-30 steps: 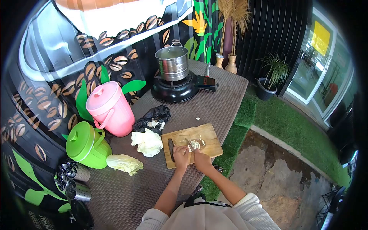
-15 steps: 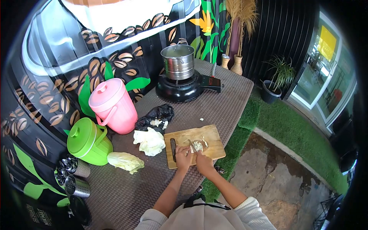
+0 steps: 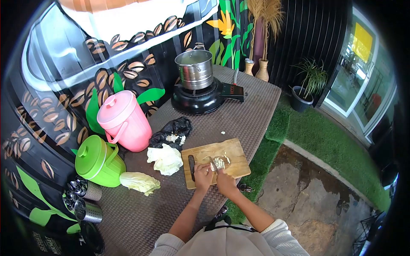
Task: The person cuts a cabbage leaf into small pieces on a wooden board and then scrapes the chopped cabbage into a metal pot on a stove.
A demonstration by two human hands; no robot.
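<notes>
A wooden cutting board [image 3: 237, 158] lies near the table's front edge, with pale shredded pieces [image 3: 220, 162] on it. My right hand [image 3: 225, 181] is closed on a knife [image 3: 212, 162] whose blade stands beside the shreds. Just left of the blade, my left hand [image 3: 202, 174] rests on the board with its fingers bent; what lies under the fingertips is too small to name. White cabbage leaves [image 3: 165, 159] sit left of the board, and a napa cabbage piece [image 3: 140, 182] lies farther left.
Behind the board, a steel pot [image 3: 194, 70] stands on a black stove [image 3: 198, 101]. Pink [image 3: 124, 121] and green [image 3: 99, 162] lidded containers stand at the left, near a black plastic bag [image 3: 173, 131] and metal utensil holders [image 3: 88, 210]. Vases stand at the table's back corner.
The view has shifted slightly. Both hands remain at nearly the same place on the board, with the knife still beside the shreds.
</notes>
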